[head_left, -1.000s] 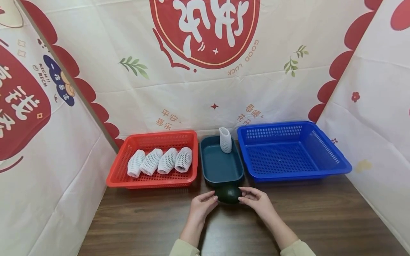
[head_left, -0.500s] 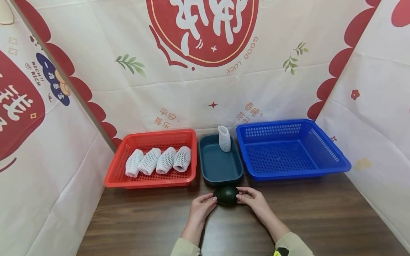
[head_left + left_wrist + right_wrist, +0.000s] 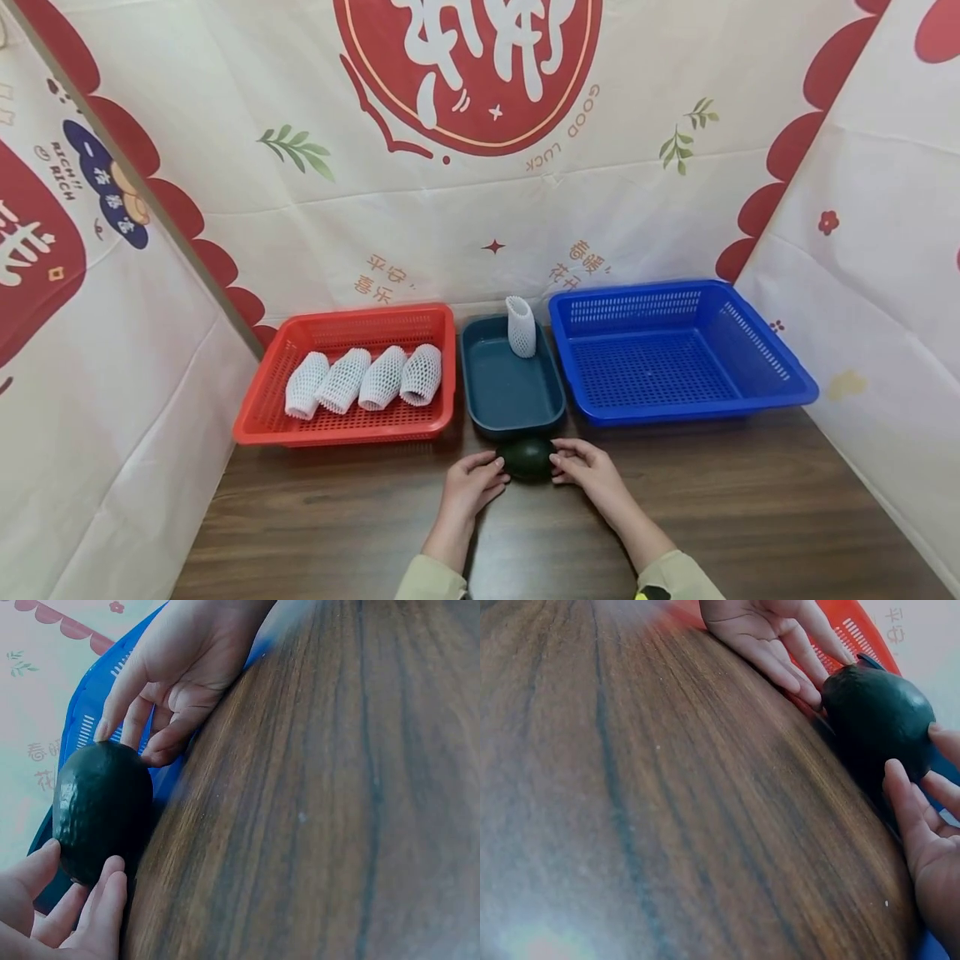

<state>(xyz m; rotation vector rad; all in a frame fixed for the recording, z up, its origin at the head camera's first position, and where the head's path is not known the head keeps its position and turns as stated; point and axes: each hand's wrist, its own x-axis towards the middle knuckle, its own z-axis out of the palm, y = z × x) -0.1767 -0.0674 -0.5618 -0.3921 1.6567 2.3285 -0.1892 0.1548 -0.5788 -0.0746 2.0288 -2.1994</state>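
Note:
A dark green, glossy avocado [image 3: 527,460] lies sideways between my two hands, just in front of the teal tray [image 3: 513,423]. My left hand [image 3: 468,483] pinches its left end with thumb and fingers. At the right end, the fingertips and thumb of my right hand [image 3: 588,471] grip it. The left wrist view shows the slightly bumpy skin of the avocado [image 3: 101,806] between both sets of fingertips. One white foam net sleeve [image 3: 521,327] stands upright at the back of the teal tray.
To the left, a red basket [image 3: 345,435] holds several white foam net sleeves [image 3: 382,379] in a row. A blue basket [image 3: 652,367] stands right of the tray. Printed cloth walls [image 3: 420,200] enclose the wooden table [image 3: 720,500] at the back and sides.
The head view has shifted slightly, so the baskets and tray appear a little further left. Both hands keep hold of the avocado at nearly the same place before the tray.

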